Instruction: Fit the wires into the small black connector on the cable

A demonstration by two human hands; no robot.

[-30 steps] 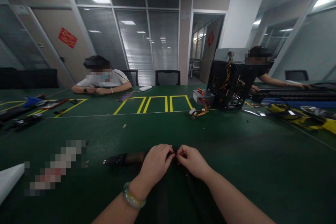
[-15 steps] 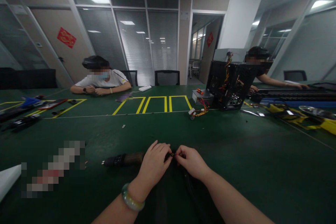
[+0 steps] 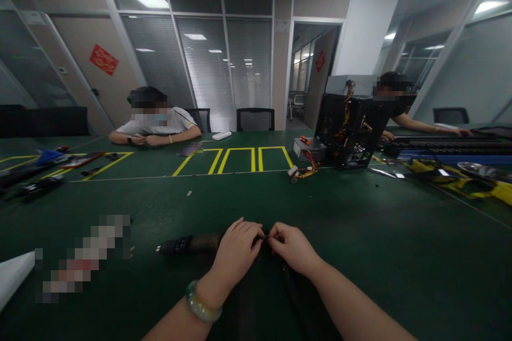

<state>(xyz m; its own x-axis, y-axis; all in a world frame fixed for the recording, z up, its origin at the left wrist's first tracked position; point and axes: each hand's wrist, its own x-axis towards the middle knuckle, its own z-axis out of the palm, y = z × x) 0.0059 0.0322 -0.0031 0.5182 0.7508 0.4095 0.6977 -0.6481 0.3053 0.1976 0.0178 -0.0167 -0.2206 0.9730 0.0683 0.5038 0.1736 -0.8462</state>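
My left hand [image 3: 237, 253] and my right hand [image 3: 291, 248] meet fingertip to fingertip low in the middle of the green table [image 3: 360, 234]. Both pinch a small dark part [image 3: 264, 236] between them; I cannot make out what it is. A dark cylindrical tool [image 3: 188, 244] lies flat on the table just left of my left hand, partly hidden behind it. Dark straps or cables [image 3: 272, 298] run from under my hands toward me. A green bangle [image 3: 202, 305] sits on my left wrist.
An open black computer case [image 3: 348, 130] with coloured wires stands at the back right. One person sits across at the left [image 3: 156, 125], another at the far right [image 3: 400, 112]. Tools lie at the left edge [image 3: 40, 170]; yellow tape boxes [image 3: 240, 159] mark the table.
My hands stay together pinching the small part; only slight finger shifts. The head view has barely moved.
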